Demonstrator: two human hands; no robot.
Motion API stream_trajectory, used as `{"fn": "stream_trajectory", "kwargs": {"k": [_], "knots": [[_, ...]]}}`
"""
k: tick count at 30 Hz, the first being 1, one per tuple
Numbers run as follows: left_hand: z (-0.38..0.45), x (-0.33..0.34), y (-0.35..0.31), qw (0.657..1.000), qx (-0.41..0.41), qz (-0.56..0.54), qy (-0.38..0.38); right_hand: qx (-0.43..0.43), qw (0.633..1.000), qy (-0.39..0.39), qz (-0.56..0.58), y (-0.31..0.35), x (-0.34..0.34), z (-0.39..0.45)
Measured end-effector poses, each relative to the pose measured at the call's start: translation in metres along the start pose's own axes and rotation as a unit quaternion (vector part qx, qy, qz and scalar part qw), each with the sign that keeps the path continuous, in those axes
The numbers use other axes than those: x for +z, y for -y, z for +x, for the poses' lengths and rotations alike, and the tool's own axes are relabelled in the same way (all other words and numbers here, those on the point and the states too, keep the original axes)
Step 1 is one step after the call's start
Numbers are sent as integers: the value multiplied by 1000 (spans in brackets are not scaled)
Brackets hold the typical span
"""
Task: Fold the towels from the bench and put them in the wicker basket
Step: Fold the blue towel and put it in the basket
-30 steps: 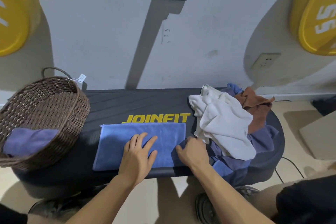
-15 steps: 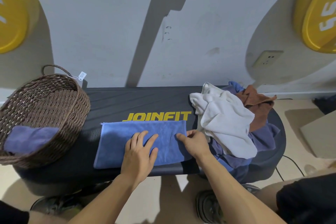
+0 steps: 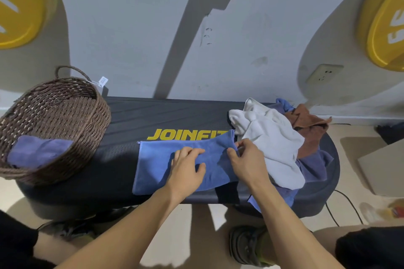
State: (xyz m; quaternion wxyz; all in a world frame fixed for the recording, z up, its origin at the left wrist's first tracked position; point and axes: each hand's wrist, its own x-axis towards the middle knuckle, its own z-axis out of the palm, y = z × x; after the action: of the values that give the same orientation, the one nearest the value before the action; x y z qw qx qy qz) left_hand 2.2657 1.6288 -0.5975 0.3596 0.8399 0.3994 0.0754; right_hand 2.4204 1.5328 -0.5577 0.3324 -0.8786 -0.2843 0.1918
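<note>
Bench [image 3: 175, 116]: black, yellow lettering, set against a wall.
Blue towel [image 3: 157, 159]: flat on the bench's near half, centre; its right end is raised.
Left hand [image 3: 185, 168]: palm down on the towel, fingers bent and close together, pressing.
Right hand [image 3: 247, 159]: thumb and fingers pinch the towel's lifted right edge.
Pile [image 3: 277, 144]: white, brown and purple towels, bench's right end.
Basket [image 3: 54, 120]: wicker, bench's left end, with one folded purple towel [image 3: 35, 150] inside.
</note>
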Motion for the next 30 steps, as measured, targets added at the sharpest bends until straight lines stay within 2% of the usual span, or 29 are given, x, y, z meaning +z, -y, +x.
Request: {"fn": "stream_trajectory", "kwargs": {"k": [2,3,4,5,7,9,11,12,13,14,16,17,21,24,30], "knots": [[1,-11,-14,980,-79,-162,-81,-3,1000,25,18,12,3,0],[2,-18,-20,961,-129,-227,-94,10,997,52,48,20,8,0],[3,-24,-26,937,-175,-294,-72,29,992,82,87,27,15,-2],[4,-31,-30,908,-213,-360,-19,47,985,106,127,34,22,-4],[5,-45,-31,862,-239,-438,87,70,966,146,200,45,34,-8],[3,-58,-20,869,-228,-426,110,85,916,252,302,53,42,-13],[1,-66,-2,888,-239,-387,65,102,843,367,380,60,48,-17],[-1,-68,9,888,-250,-385,36,106,831,379,393,62,51,-17],[-3,-69,20,883,-259,-391,5,107,842,354,392,64,56,-17],[-4,-70,30,883,-265,-386,-29,98,877,300,362,65,60,-18],[-7,-72,48,913,-258,-307,-70,39,962,174,209,60,70,-17],[-9,-73,54,930,-248,-261,-76,-5,980,141,137,58,74,-18],[-12,-76,74,952,-228,-188,-77,-143,976,161,-28,48,90,-27],[-11,-75,84,959,-226,-145,-87,-186,960,201,-53,40,103,-36],[-5,-79,88,960,-253,-77,-97,-234,949,184,-101,36,115,-39]]}}
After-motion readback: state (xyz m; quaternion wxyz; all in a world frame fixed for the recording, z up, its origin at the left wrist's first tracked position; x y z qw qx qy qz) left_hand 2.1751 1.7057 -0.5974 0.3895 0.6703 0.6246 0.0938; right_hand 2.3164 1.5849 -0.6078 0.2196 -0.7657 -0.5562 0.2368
